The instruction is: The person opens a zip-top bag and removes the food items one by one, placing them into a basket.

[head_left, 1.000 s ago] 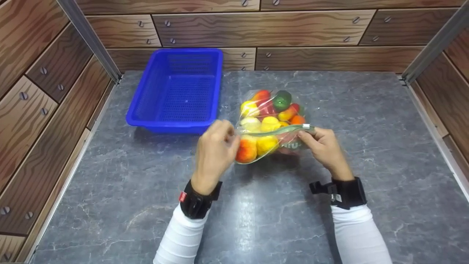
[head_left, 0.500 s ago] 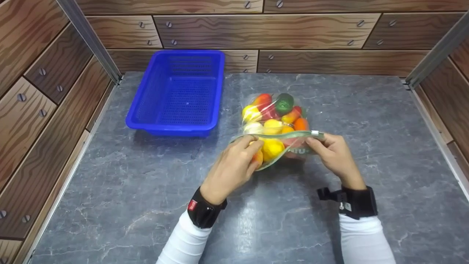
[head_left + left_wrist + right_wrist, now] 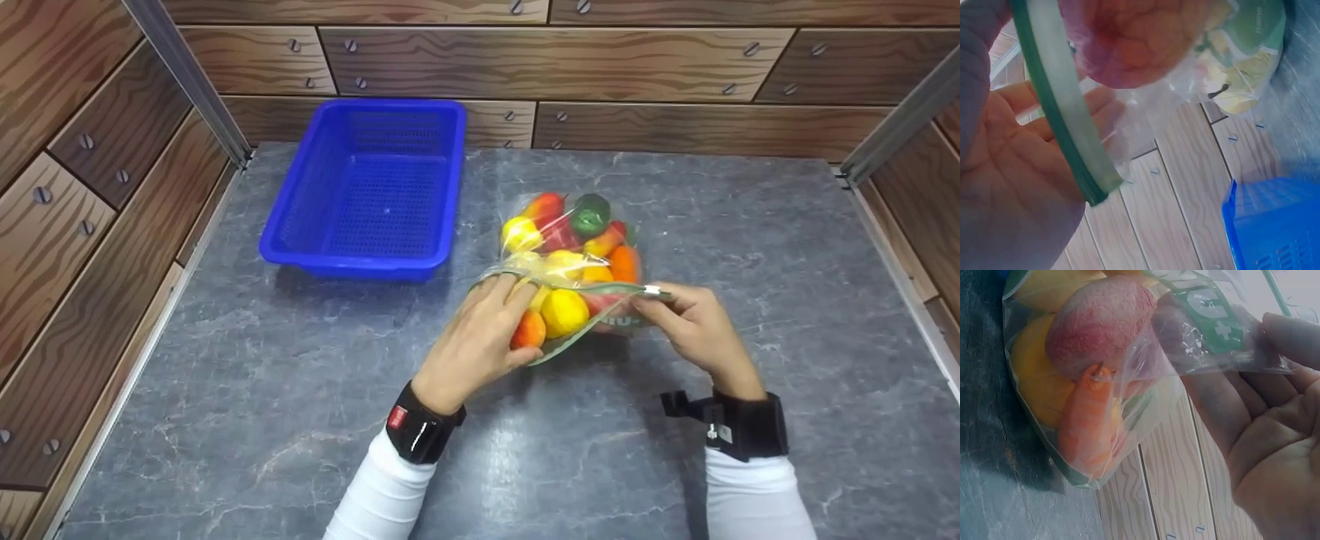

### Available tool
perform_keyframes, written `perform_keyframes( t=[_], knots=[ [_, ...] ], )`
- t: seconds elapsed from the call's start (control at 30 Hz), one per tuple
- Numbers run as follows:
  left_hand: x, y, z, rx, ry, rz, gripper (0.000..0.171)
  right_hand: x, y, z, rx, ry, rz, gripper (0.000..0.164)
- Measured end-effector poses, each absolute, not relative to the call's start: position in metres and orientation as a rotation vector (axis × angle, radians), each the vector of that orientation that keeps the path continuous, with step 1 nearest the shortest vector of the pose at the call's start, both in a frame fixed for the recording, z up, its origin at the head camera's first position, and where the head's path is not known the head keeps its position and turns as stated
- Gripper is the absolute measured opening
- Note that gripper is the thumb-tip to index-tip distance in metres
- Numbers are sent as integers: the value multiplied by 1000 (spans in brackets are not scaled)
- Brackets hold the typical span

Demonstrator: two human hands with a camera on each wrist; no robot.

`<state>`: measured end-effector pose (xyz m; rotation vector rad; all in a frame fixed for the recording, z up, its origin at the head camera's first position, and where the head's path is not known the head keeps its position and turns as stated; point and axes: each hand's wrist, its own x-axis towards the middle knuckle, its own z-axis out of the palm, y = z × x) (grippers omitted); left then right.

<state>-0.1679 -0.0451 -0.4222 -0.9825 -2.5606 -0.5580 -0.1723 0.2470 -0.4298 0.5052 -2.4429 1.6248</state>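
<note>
Clear zip bag [image 3: 577, 283] of assorted produce [image 3: 562, 265], resting on the grey counter [image 3: 300, 367] at four o'clock from the blue basket [image 3: 360, 266]. Its mouth gapes toward six o'clock. The left hand [image 3: 480, 334], at the bag's eight o'clock, reaches in with fingers loosely extended, beside an orange-red fruit [image 3: 529, 331]; no closed grip is evident. The right hand [image 3: 701, 326], at four o'clock, pinches the corner near the white slider [image 3: 652, 289]. Judged by this arrangement, opening is done and sealing is not; whether contents are being added or removed cannot be told.
</note>
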Motion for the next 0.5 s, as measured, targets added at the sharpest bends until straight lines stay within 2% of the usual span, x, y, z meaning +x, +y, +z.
perform_keyframes(
  t=[0.5],
  knots=[
    [-160, -46, -418, -961, -2750, -443, 34, -173, 244, -431, 549, -2470, 1614, 13]
  ],
)
